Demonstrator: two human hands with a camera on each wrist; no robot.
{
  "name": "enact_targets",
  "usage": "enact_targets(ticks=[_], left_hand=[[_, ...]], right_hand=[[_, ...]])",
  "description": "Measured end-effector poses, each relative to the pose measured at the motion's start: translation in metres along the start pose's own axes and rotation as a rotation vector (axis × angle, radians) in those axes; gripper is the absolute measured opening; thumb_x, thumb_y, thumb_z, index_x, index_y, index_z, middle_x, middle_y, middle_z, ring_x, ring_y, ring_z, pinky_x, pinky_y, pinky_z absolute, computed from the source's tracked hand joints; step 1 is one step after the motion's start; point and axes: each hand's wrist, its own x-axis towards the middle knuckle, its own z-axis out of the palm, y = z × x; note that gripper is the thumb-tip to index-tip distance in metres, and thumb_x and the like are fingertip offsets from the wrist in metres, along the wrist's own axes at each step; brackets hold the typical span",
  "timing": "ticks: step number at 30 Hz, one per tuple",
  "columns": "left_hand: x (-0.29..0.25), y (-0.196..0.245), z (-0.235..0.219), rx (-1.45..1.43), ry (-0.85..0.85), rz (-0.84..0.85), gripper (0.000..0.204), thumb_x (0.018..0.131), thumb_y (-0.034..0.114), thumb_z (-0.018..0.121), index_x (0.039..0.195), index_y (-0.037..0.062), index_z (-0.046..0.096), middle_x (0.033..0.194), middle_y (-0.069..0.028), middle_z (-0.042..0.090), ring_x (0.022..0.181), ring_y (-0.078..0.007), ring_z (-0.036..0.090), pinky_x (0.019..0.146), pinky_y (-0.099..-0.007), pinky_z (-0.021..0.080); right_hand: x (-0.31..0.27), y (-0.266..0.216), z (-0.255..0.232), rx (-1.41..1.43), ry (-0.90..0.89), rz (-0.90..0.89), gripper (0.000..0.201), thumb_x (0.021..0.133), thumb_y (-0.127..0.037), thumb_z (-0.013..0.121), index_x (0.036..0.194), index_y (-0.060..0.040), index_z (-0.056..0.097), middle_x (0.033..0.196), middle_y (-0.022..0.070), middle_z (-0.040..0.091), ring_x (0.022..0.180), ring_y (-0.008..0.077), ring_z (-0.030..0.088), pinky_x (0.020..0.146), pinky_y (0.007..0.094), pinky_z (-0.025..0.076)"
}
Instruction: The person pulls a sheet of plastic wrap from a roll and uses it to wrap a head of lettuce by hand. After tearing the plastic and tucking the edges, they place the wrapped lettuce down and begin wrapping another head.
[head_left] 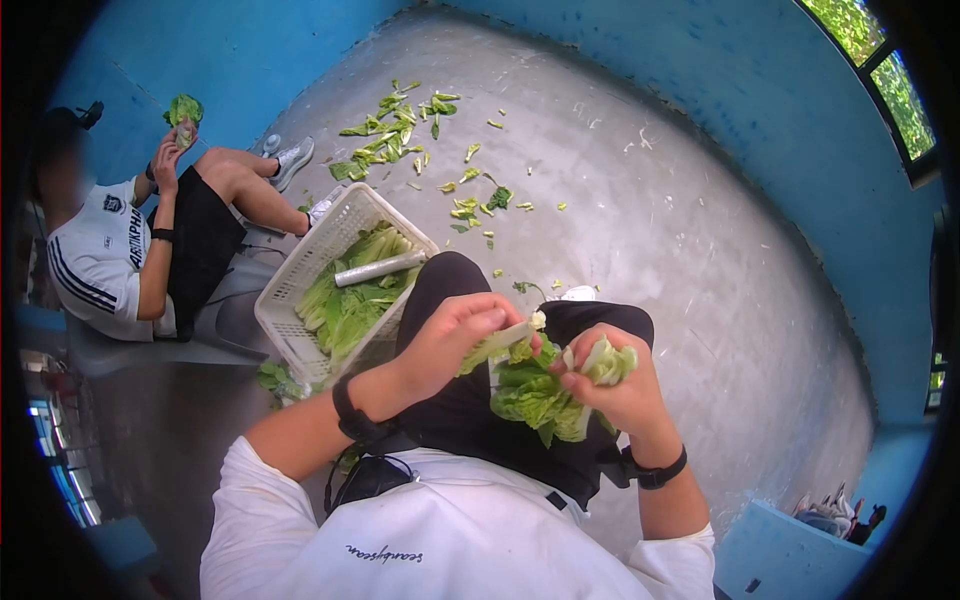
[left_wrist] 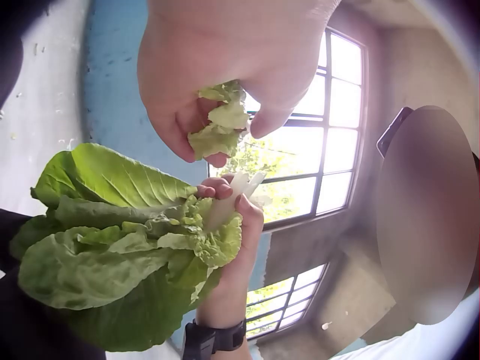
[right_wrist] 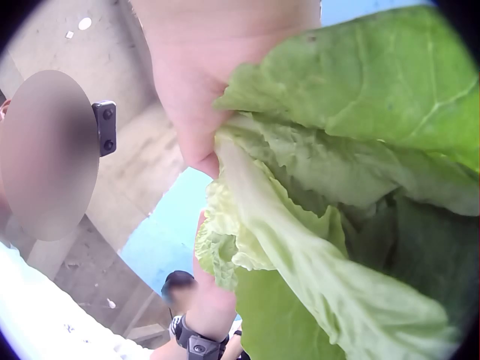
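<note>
In the head view the left hand [head_left: 458, 338] holds a pale-stemmed leaf piece [head_left: 492, 348] over the lap. The left wrist view shows this hand [left_wrist: 225, 82] with its fingers curled round a crumpled light-green piece [left_wrist: 222, 124]. Just right of it in the head view, the right hand [head_left: 622, 388] grips a bunch of leafy greens [head_left: 535, 392] by its pale stem end, the leaves hanging toward the left hand. In the right wrist view the right hand [right_wrist: 199, 97] is partly hidden behind broad green leaves [right_wrist: 375, 82] and a pale rib [right_wrist: 262, 195].
A white plastic basket [head_left: 285, 300] of leafy greens with a pale roll [head_left: 380, 268] lying on them stands left of the knees. Torn leaves [head_left: 390, 130] are scattered on the grey floor [head_left: 620, 150]. Another person [head_left: 120, 240] sits at the left, holding greens [head_left: 183, 112].
</note>
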Motion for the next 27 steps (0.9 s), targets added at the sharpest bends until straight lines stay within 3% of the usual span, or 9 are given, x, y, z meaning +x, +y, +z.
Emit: enact_targets(ticks=[3,6,9,10,16,19,25,27], left_hand=[[-0.001,0.0,-0.001,-0.012,0.017,-0.01,0.032,0.105,0.019,0.046,0.11,-0.0034,0.068,0.107,-0.0131,0.072,0.101,-0.0193,0.068,0.095,-0.0307,0.05],[-0.003,0.001,0.004,0.282,0.063,0.03,0.022,0.101,0.01,0.057,0.11,-0.0057,0.071,0.105,-0.0114,0.072,0.097,-0.0129,0.066,0.088,-0.0258,0.053],[-0.004,-0.004,0.009,0.328,0.098,0.111,0.015,0.096,0.003,0.065,0.104,-0.0077,0.072,0.104,-0.0109,0.072,0.095,-0.0121,0.067,0.084,-0.0247,0.054],[-0.004,-0.006,0.012,0.289,0.142,0.128,0.011,0.09,-0.002,0.07,0.1,-0.0072,0.073,0.101,-0.0097,0.072,0.093,-0.0117,0.067,0.08,-0.0238,0.055],[-0.001,-0.007,0.016,0.449,0.163,0.234,0.008,0.084,-0.003,0.075,0.092,-0.0028,0.075,0.094,-0.0076,0.072,0.088,-0.0098,0.067,0.071,-0.0229,0.054],[-0.002,0.0,0.016,0.653,0.171,0.231,0.013,0.078,-0.005,0.079,0.089,-0.0011,0.074,0.099,-0.0116,0.072,0.092,-0.0169,0.069,0.079,-0.0259,0.054],[0.002,0.003,0.019,0.984,0.181,0.59,0.015,0.073,-0.002,0.082,0.085,0.0002,0.073,0.089,-0.0124,0.073,0.08,-0.0233,0.072,0.069,-0.0299,0.057],[0.002,0.004,0.018,1.084,0.148,0.637,0.014,0.074,-0.001,0.082,0.085,0.0013,0.074,0.089,-0.0121,0.073,0.078,-0.0245,0.072,0.066,-0.0307,0.057]], right_hand=[[-0.001,0.003,-0.001,0.051,0.027,0.022,0.018,0.082,0.005,0.072,0.09,-0.0038,0.059,0.088,0.0016,0.065,0.089,0.0111,0.069,0.077,0.0257,0.052],[0.002,0.006,0.0,0.105,0.065,-0.005,0.018,0.083,0.004,0.073,0.09,-0.0042,0.059,0.088,0.001,0.064,0.09,0.0107,0.068,0.077,0.0255,0.052],[0.004,0.009,0.006,0.155,0.103,-0.036,0.018,0.084,0.003,0.073,0.09,-0.0044,0.058,0.088,0.0001,0.063,0.091,0.0101,0.067,0.077,0.0252,0.051],[0.005,0.009,0.009,0.171,0.115,-0.044,0.018,0.084,0.003,0.074,0.09,-0.0045,0.058,0.088,-0.0002,0.063,0.091,0.01,0.067,0.077,0.0251,0.051],[0.01,0.011,0.019,0.05,0.167,-0.03,0.018,0.085,-0.004,0.077,0.09,-0.0055,0.06,0.084,-0.0024,0.062,0.079,0.0059,0.059,0.071,0.0244,0.048],[0.011,0.011,0.024,0.072,0.169,-0.026,0.018,0.085,-0.007,0.078,0.09,-0.0057,0.061,0.083,-0.0029,0.062,0.076,0.0047,0.055,0.069,0.0239,0.047],[0.013,0.011,0.027,0.138,0.172,0.012,0.021,0.085,-0.011,0.081,0.092,-0.005,0.063,0.085,-0.0021,0.064,0.077,0.0039,0.057,0.069,0.0231,0.048],[0.013,0.012,0.027,0.097,0.174,0.012,0.021,0.086,-0.012,0.082,0.093,-0.005,0.063,0.085,-0.0021,0.065,0.078,0.0038,0.058,0.069,0.0231,0.048]])
